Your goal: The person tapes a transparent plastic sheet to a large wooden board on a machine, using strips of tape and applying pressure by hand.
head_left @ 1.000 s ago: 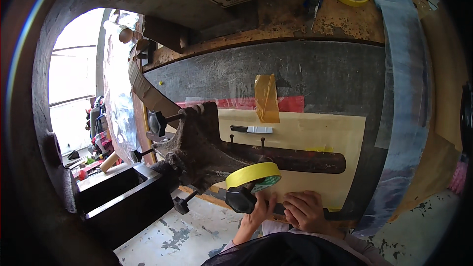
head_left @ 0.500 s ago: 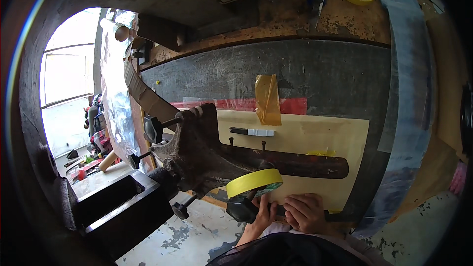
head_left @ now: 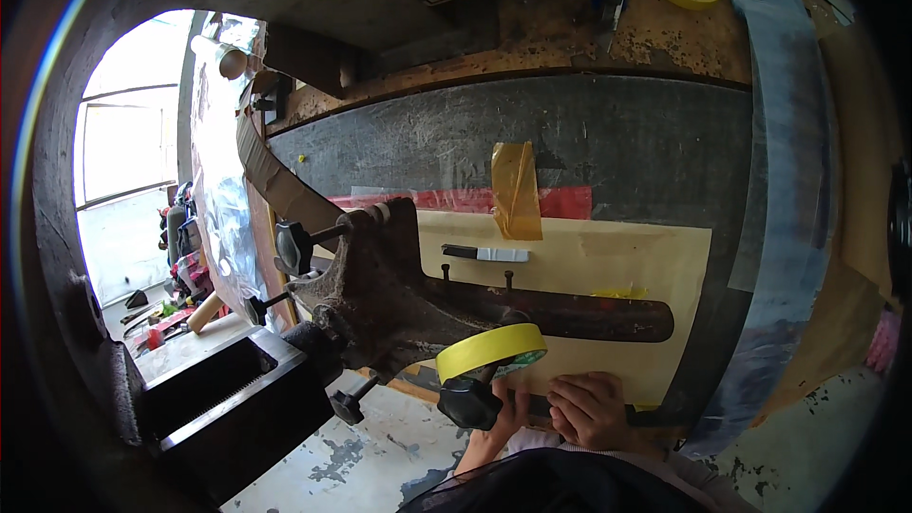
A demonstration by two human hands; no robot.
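Note:
At the near edge of a cream sheet (head_left: 655, 351), my right hand (head_left: 591, 408) rests with its fingers bent and pressed together. What lies under those fingertips, if anything, is hidden. Close on its left is my left hand (head_left: 508, 413), largely covered by a black knob (head_left: 469, 404) and a yellow tape roll (head_left: 489, 350) that hangs on the knob's shaft. Only parts of the left fingers show, so their grip is unclear. A dark metal arm (head_left: 570, 312) reaches across over the sheet, just beyond both hands. A black and white marker-like stick (head_left: 486, 254) lies farther up the sheet.
Brown tape (head_left: 517, 192) crosses the sheet's far edge beside a red strip (head_left: 565, 201) on the dark tabletop (head_left: 646, 142). Another yellow tape roll (head_left: 686, 0) lies at the back right. A black slotted metal block (head_left: 223, 385) stands at left.
My left hand's fingers have shifted slightly and now sit more in shadow under the tape roll. The right hand looks almost unmoved.

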